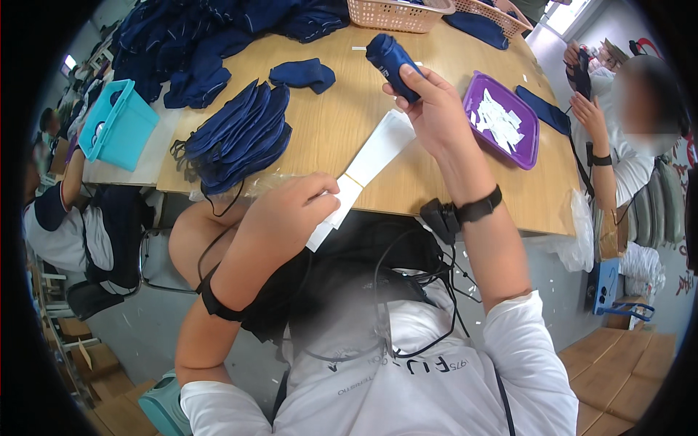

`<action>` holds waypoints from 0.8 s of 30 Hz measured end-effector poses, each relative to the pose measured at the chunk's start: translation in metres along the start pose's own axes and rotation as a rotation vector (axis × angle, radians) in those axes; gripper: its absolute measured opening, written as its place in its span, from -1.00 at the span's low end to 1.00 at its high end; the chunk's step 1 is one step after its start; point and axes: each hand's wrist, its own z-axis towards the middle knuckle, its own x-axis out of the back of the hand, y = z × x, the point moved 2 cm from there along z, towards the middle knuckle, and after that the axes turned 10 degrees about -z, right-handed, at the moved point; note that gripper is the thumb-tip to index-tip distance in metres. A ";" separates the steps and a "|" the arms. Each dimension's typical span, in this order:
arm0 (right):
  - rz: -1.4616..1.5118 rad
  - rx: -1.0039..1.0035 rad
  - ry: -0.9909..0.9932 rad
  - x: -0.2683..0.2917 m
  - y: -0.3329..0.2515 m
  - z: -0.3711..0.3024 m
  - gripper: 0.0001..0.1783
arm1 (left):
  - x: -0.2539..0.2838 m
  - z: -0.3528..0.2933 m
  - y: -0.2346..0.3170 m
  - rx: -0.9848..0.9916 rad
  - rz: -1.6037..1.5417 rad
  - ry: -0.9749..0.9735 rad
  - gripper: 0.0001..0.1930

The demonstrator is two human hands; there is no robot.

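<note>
Raised over the table, my right hand (435,105) is closed around a rolled navy blue cloth piece (391,62) with small pale marks on it. My left hand (294,207), fingers curled, grips the near end of a stack of white paper strips (378,149). A yellow band (355,180) runs round the stack, which slants across the table edge. Just beyond my left hand lies a layered bundle of navy cloth pieces (240,131). To the right of my right hand is a purple tray (536,145) with white paper slips (498,122) in it.
A large navy cloth heap (182,36) covers the far left. A single navy piece (304,75) lies before it. Left stands a turquoise basket (134,134); peach baskets (396,16) stand at the back. Another person (640,138) is at the right, beside a navy strip (544,110).
</note>
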 end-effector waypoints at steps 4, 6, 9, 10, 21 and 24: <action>-0.042 -0.081 0.039 0.022 0.022 0.019 -0.66 | 0.003 -0.007 0.002 -0.002 0.019 -0.010 -0.91; -0.038 -0.044 0.035 0.023 0.022 0.022 -0.66 | 0.004 -0.012 0.002 -0.009 0.035 -0.003 -0.91; -0.025 -0.065 0.029 0.024 0.028 0.024 -0.65 | 0.003 -0.015 0.006 -0.019 0.062 0.019 -0.92; -0.016 -0.121 0.023 0.025 0.033 0.026 -0.65 | 0.004 -0.015 0.008 -0.023 0.075 0.036 -0.93; -0.291 -0.062 0.058 0.022 0.042 0.027 -0.66 | 0.007 -0.029 0.015 -0.056 0.187 0.035 -0.93; -0.342 -0.030 0.079 0.021 0.041 0.026 -0.68 | 0.010 -0.037 0.019 -0.054 0.228 0.029 -0.93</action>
